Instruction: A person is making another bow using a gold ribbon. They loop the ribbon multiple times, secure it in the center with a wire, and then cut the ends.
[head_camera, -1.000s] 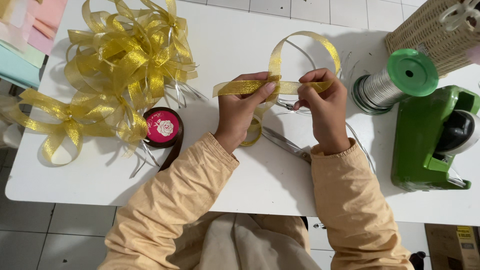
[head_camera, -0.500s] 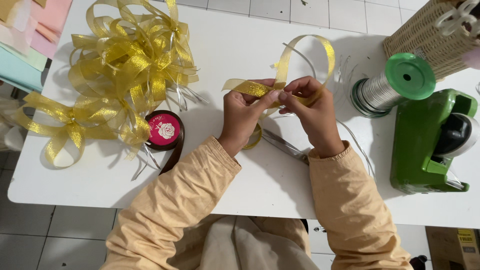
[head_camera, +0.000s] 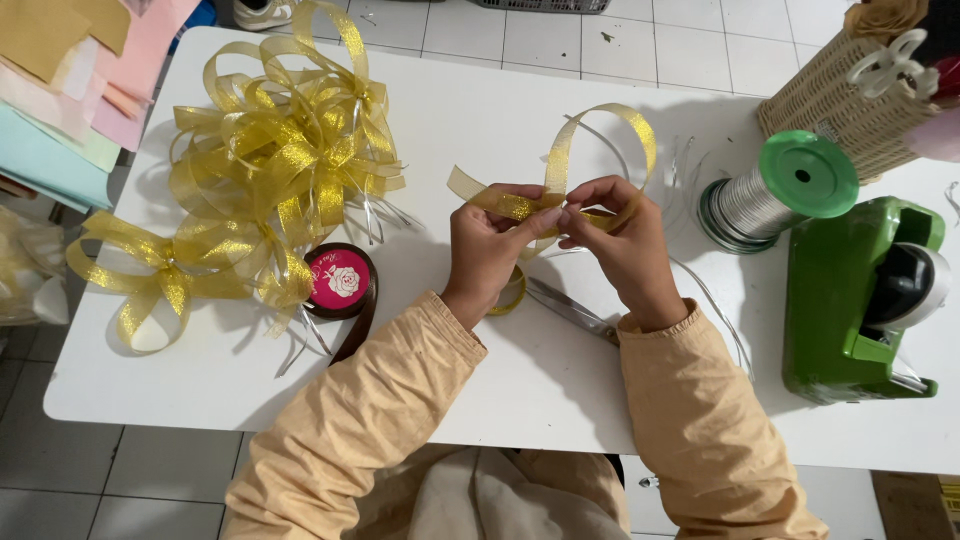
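Ribbon: gold ribbon (head_camera: 556, 165) looped above the white table (head_camera: 480, 120), pinched between both hands.
Left hand: left hand (head_camera: 490, 245) grasps the folded ribbon.
Right hand: right hand (head_camera: 625, 245) pinches it too.
Nearby: finished bows (head_camera: 285, 150), scissors (head_camera: 570, 310).

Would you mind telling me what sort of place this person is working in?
Probably a small craft or gift-wrapping workspace: a white table on a tiled floor holds a pile of finished gold ribbon bows, a spool of silver wire and a green tape dispenser, while both hands fold gold ribbon.
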